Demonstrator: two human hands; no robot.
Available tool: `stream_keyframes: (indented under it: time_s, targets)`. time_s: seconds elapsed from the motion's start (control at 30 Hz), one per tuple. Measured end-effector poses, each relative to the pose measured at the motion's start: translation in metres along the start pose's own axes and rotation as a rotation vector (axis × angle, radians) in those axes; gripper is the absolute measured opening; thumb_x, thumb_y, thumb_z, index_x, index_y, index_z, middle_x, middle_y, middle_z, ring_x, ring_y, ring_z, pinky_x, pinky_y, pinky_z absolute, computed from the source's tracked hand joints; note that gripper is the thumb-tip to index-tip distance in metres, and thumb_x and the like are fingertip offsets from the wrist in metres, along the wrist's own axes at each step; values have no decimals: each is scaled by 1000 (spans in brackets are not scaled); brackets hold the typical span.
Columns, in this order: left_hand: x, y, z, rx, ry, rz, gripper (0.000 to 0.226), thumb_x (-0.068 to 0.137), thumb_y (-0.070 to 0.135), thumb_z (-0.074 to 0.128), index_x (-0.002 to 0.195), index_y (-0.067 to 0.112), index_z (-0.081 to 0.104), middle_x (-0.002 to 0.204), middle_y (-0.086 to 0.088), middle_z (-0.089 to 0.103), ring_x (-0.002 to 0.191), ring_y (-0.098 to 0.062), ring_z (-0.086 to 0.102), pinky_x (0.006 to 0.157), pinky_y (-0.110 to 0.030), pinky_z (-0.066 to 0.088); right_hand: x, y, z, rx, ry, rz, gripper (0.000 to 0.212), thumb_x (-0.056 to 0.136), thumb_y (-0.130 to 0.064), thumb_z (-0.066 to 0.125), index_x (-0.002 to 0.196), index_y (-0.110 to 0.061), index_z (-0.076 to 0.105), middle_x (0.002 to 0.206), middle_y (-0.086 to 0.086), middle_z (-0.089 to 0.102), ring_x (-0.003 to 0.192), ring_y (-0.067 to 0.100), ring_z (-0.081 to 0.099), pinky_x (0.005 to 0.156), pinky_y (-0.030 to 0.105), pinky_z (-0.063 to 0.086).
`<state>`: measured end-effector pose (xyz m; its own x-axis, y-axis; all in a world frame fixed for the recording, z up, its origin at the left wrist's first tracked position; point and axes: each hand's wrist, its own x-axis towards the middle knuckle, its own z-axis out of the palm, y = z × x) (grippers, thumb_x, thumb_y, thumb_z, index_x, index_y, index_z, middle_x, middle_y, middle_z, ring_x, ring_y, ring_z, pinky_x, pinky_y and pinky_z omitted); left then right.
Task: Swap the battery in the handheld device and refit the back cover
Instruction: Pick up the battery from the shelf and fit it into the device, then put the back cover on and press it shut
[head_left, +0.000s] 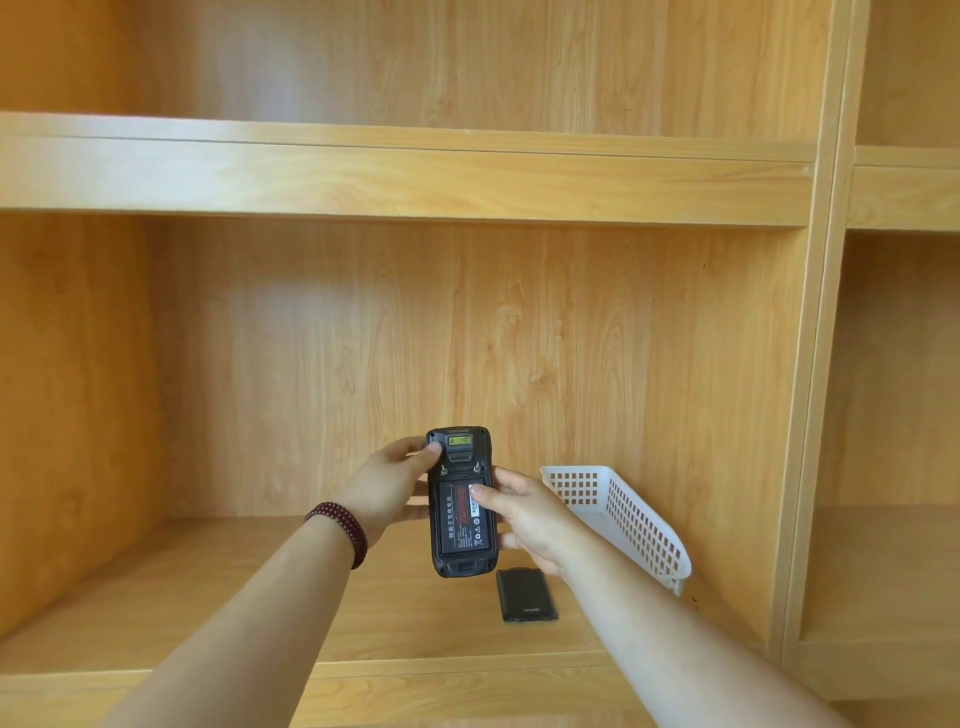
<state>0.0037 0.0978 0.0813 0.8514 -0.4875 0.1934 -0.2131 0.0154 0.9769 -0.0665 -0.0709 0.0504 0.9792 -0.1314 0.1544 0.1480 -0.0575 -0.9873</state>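
Observation:
I hold a black handheld device (460, 561) upright above the shelf, its back facing me with the cover off. A black battery (457, 519) with a red and white label sits in the open bay. My left hand (387, 486) grips the device's upper left side, thumb near the top. My right hand (524, 512) grips the right side, its thumb pressing on the battery's label. The black back cover (525, 595) lies flat on the shelf, below my right hand.
A white perforated plastic basket (631, 519) leans tilted against the shelf's right wall, just right of my right hand. The wooden shelf board (208, 597) stretches to the left. Another shelf board (405, 176) runs overhead. A bead bracelet (340, 530) circles my left wrist.

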Motion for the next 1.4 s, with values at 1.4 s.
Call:
stream_keyframes:
  time_s: [1.4]
  targets:
    - [6,-19,-13,64,71,-55,17,99,17,53,111,12,63,103,-10,72,86,-20,71,56,-30,59,15,4,-5,-1288,-16,418,64,85,-28,73,140,-9,47,138,12,54,121,28,56,100,37,49]
